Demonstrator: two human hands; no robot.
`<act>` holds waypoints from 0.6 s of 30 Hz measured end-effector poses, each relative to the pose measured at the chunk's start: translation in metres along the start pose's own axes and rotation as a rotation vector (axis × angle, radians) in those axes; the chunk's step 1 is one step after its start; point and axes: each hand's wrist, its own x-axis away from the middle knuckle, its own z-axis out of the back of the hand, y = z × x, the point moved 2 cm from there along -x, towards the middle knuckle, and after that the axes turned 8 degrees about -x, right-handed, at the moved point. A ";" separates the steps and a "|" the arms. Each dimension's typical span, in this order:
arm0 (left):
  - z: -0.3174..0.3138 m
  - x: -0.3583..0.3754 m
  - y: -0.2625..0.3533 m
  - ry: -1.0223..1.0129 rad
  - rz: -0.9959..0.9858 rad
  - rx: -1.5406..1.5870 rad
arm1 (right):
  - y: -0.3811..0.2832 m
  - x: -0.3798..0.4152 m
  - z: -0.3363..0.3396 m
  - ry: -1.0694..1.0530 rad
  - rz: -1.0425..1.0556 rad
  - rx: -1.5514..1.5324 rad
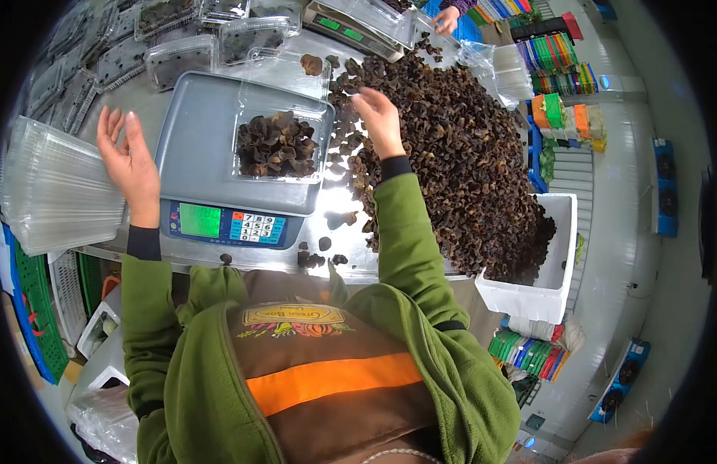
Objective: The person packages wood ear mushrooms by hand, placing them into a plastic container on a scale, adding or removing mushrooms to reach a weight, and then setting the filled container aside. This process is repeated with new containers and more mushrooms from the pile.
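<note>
A clear plastic clamshell box (318, 166) with its lid tipped back lies on the grey weighing scale (196, 147). Dark brown wood ear mushrooms (275, 145) fill its base. My left hand (132, 165) is raised at the scale's left edge, palm up with fingers apart, and nothing is in it. Near it stands a stack of nested clear boxes (61, 185). My right hand (381, 122) is over the left edge of a large heap of wood ear mushrooms (451, 155); its fingers are stretched out and I see nothing held.
Filled, closed boxes (180, 60) crowd the back left. A second scale (350, 35) stands at the back. At right, a white foam box (563, 255) takes the heap's end. Loose mushroom pieces (310, 259) lie near the front edge. Another person's hand (447, 19) shows at the top.
</note>
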 end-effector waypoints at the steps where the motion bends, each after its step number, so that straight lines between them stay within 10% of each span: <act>1: 0.001 0.000 -0.001 -0.003 0.011 -0.010 | -0.011 -0.010 -0.010 0.001 -0.001 -0.001; 7: -0.016 0.011 0.004 -0.085 0.025 -0.016 | -0.036 -0.040 -0.085 -0.068 0.602 0.481; 18: 0.004 0.022 -0.019 -0.226 0.042 -0.125 | -0.057 -0.013 -0.023 0.127 0.251 0.399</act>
